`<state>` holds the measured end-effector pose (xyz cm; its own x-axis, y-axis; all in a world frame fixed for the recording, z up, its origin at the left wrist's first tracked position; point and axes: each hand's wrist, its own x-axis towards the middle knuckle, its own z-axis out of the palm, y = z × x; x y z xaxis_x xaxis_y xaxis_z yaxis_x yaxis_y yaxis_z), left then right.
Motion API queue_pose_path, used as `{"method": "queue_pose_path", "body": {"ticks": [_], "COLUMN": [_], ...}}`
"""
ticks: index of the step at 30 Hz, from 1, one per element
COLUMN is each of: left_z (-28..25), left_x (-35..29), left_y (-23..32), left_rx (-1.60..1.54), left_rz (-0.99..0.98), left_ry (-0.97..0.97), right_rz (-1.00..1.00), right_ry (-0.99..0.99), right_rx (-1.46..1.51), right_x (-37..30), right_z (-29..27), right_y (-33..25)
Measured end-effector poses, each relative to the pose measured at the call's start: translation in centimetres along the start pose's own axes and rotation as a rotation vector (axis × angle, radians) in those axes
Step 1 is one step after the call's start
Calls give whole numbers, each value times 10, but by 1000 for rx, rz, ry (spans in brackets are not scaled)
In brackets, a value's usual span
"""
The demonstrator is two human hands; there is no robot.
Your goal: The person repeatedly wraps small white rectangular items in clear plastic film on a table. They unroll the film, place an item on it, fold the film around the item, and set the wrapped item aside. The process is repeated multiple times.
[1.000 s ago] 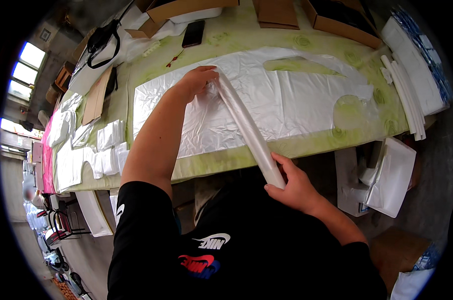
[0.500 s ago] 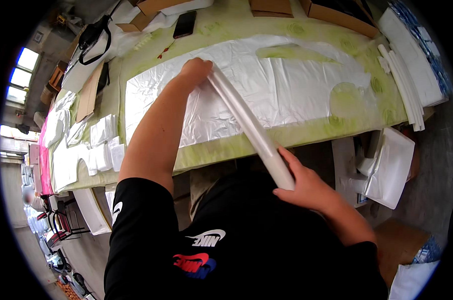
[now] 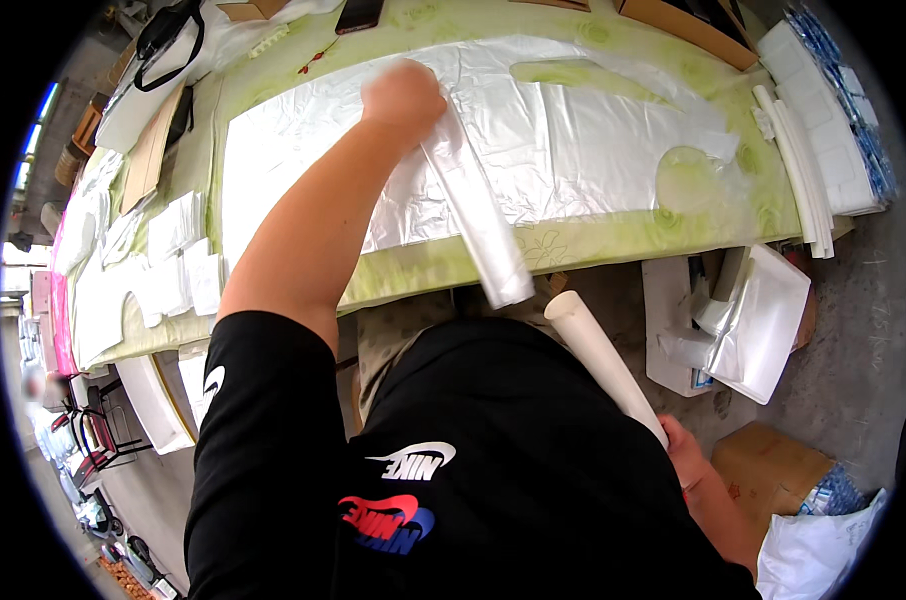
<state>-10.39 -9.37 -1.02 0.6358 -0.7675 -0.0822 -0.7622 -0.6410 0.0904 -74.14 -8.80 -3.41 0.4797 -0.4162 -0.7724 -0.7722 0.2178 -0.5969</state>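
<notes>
A: Biggest first, I guess? The table point(image 3: 573, 248) with the green cloth takes up most of your view, and there's a crinkly silvery sheet point(image 3: 313, 150) spread over the middle of it, its front side just short of the near edge.

B: Yep. Then your film roll point(image 3: 481, 220), slanting across that sheet with its lower end poking past the table's near edge. Your pale tube point(image 3: 608, 365) is off the table, out in front of that edge, with a gap between its open mouth and the roll's end.

A: And hands: your left hand point(image 3: 403, 100) looks closed around the roll's upper end, though it's a bit blurry and I can't see the fingertips. Your right hand point(image 3: 685, 450) has the tube by its lower end, most fingers hidden.

B: Imo keep the left snug but don't crush it, film that thin probably creases easily. Keep the tube lined up with the roll so the two ends don't snag, and don't let the roll sag over the near edge, it'd likely kink there.
</notes>
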Motion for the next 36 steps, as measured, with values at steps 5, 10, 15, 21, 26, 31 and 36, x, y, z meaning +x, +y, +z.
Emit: {"method": "queue_pose_path", "body": {"ticks": [5, 10, 15, 21, 26, 31, 36], "left_z": [-3, 26, 21, 36, 33, 41, 36], "left_x": [-17, -145, -192, -196, -204, -207, -207], "left_y": [7, -15, -1, -3, 3, 13, 16], "left_rx": [-548, -192, -11, -97, -136, -170, -193], "left_rz": [129, 856, 878, 867, 821, 599, 606], "left_ry": [399, 104, -68, 58, 166, 131, 130], "right_rz": [-314, -569, -938, -931, -942, -1452, -1509], "right_ry": [226, 405, 513, 610, 915, 576, 286], "right_rx": [-150, -354, -840, -1059, -1118, -990, -851], "right_x": [25, 54, 112, 195, 214, 177, 169], "right_z": [10, 3, 3, -16, -14, 45, 86], "right_y": [-29, -111, -219, -292, -304, -279, -255]}}
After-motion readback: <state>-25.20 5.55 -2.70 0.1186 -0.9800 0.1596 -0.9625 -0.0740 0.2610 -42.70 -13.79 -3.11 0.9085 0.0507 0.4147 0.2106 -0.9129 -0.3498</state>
